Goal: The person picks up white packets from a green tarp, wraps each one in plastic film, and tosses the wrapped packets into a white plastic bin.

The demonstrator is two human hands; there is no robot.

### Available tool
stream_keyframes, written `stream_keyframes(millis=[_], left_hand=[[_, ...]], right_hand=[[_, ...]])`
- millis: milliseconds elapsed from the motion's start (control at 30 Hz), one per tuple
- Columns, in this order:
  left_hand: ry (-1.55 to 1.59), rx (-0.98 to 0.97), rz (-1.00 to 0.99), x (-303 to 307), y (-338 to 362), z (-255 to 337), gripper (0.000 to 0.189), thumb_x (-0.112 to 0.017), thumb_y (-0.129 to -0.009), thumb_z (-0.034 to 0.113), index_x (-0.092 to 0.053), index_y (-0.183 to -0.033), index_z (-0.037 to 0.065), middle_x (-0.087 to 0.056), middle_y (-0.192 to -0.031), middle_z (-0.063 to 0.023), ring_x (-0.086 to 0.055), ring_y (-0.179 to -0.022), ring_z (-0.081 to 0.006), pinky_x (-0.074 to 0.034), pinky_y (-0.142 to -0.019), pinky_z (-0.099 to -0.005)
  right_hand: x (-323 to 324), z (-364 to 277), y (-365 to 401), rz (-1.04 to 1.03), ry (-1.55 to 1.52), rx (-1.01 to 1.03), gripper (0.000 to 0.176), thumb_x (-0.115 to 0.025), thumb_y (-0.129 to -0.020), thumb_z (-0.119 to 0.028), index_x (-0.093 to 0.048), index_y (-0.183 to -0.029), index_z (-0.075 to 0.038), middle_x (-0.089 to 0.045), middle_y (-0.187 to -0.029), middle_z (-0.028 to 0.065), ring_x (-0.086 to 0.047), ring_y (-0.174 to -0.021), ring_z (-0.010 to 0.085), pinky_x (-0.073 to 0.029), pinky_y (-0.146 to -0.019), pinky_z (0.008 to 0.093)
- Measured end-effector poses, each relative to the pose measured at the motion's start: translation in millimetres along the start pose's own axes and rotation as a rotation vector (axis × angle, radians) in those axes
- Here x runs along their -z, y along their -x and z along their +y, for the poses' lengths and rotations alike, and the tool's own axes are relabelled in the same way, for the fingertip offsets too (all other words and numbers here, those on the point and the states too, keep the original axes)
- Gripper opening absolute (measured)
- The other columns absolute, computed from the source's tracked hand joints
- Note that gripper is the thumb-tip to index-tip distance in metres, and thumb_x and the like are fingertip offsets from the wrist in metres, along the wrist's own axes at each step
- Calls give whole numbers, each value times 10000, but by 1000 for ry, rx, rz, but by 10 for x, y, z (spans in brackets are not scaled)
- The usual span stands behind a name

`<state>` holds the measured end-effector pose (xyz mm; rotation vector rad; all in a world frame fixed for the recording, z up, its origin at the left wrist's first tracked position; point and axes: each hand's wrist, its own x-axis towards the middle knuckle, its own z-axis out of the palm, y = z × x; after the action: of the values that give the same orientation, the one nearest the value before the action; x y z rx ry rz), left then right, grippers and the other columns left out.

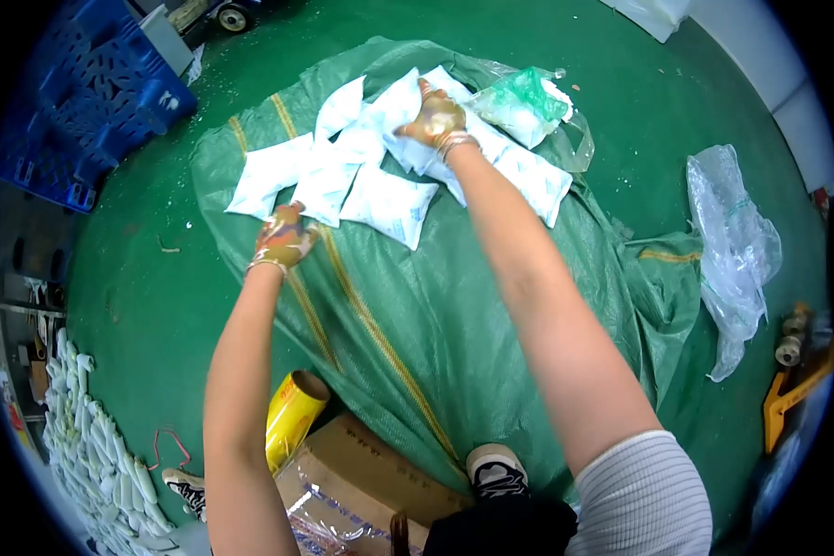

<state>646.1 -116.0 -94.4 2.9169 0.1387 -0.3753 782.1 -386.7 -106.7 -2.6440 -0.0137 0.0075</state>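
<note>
White pillow-shaped packets (389, 202) lie in a loose, overlapping cluster on a green woven sheet (491, 306). My left hand (285, 238), in a mottled glove, is at the lower corner of a packet (324, 190) on the near left side; its fingers are bent but apart, and the fingertips touch or nearly touch the packet. Farther out, my right hand (435, 119) wears a similar glove and rests over packets in the middle of the cluster, thumb and fingers spread. Right of it sits a clear bag with green printing (525, 104) and white contents.
Near my feet stand an open cardboard box (371, 468) and a yellow film roll (295, 417). Blue plastic pallets (93, 102) are at upper left, a pile of pale pieces (93, 454) at lower left. Clear plastic film (734, 250) lies right, beyond it a yellow metal frame (797, 394).
</note>
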Motion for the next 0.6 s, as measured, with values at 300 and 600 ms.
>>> stream_keyframes(millis=[300,600], left_hand=[[214,-15,204,-47,-1284,106,744,-558,-812,583,-447,-1356,88,-491,-1310,-251,-491,-1193,-404,-402,-998,-417],[-171,55,15,-321,-1508,286,884,-502,-761,738,-383,-1424,167,-440,-1407,-128,-224,-1394,-360,-275,-1050,-570]], right_hand=[[449,589,655,-574,-75,614,809,-752,-680,-515,-505,-1286,-40,-519,-1288,216,-503,-1189,328,-391,-1016,381],[992,2325,-452,23,469,-81,235,-604,-766,-281,-682,-849,-75,-686,-854,138,-673,-786,293,-529,-644,407]])
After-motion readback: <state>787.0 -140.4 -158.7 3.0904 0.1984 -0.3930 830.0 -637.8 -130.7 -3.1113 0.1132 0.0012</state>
